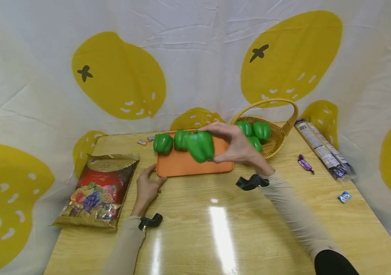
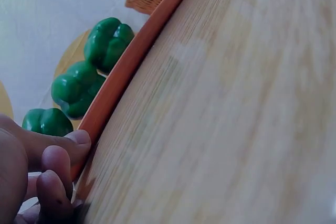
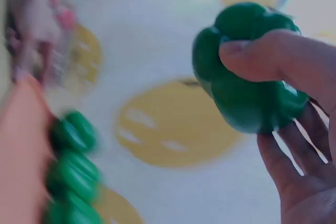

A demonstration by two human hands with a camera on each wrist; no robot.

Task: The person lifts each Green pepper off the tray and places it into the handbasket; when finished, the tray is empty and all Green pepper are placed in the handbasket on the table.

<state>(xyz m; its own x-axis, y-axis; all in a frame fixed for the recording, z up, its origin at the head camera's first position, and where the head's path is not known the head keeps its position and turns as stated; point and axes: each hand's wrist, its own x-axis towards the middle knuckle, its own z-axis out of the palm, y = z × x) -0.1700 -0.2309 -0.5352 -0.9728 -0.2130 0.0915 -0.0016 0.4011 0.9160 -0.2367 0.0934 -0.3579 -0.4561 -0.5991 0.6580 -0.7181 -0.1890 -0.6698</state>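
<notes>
Over the orange tray [image 1: 178, 168] — right hand [image 1: 234, 143] has thumb and fingers gripping 1 green pepper [image 1: 200, 147]. Left hand [image 1: 147, 188] pinches the tray's near-left corner. I'd keep that pinned — and clear the other peppers [image 1: 163, 144].

At the left hand [image 1: 148, 187], shown bare, a plain, pale beige sleeve [image 1: 124, 244] is being worn down to the wrist, where it is being met by a black wrist strap [image 1: 151, 221] with a curved, projecting end. At the bare right hand [image 1: 237, 142], a matching long sleeve [image 1: 293, 214] is being worn, and its cuff is being bordered by a second black strap [image 1: 250, 182], wavy in outline. Farther up, the beige is being replaced by a rounded black section [image 1: 334, 263].
</notes>
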